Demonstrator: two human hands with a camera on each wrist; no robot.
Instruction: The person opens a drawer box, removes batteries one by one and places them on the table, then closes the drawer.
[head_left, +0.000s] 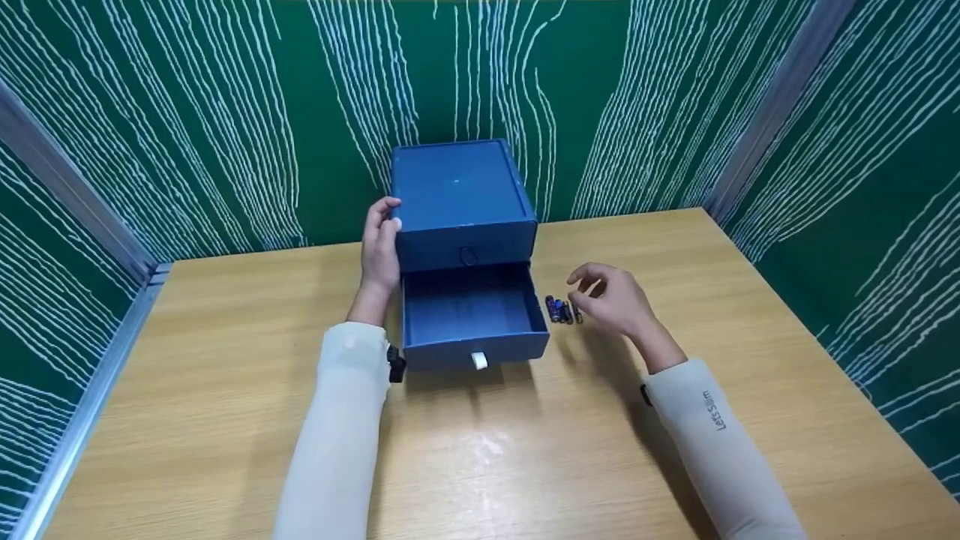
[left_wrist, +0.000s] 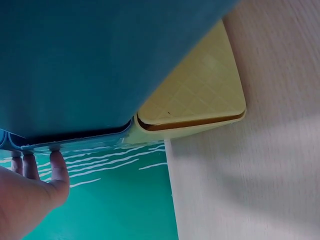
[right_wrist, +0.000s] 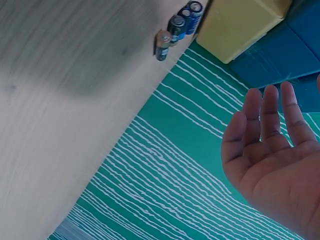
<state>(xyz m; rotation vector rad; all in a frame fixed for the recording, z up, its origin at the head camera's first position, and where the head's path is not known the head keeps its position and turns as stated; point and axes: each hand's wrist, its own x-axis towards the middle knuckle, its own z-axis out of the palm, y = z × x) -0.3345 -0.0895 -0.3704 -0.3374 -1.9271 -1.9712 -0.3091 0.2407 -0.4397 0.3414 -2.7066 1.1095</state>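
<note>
Along the near side of the wooden desk (head_left: 480, 480), a person's two pale sleeves reach forward, the left sleeve (head_left: 334, 435) and the right sleeve (head_left: 731, 450), the latter printed with dark lettering. A black band (head_left: 396, 364) shows by the left cuff. Beyond it, a blue drawer (head_left: 476, 352) stands pulled out from its cabinet, with a white tab (head_left: 479, 361) on its front. On the desk just beside that drawer's right side, a few batteries (head_left: 563, 310) sit close together in a short row. The right hand (head_left: 611, 300) is above and beside them, fingers loosely bent with a gap to the thumb; it appears to hold nothing. A yellow box (left_wrist: 195, 85) lies below the blue part in the left wrist view. Farther back, the left hand (head_left: 381, 247) rests along the left side of the blue cabinet (head_left: 457, 184), fingers extended and fingertips touching its edge. The upper drawer (head_left: 435, 250) is pushed in and bears a dark ring (head_left: 468, 256). Behind everything rises a green wall (head_left: 465, 67) with wavy white lines.
</note>
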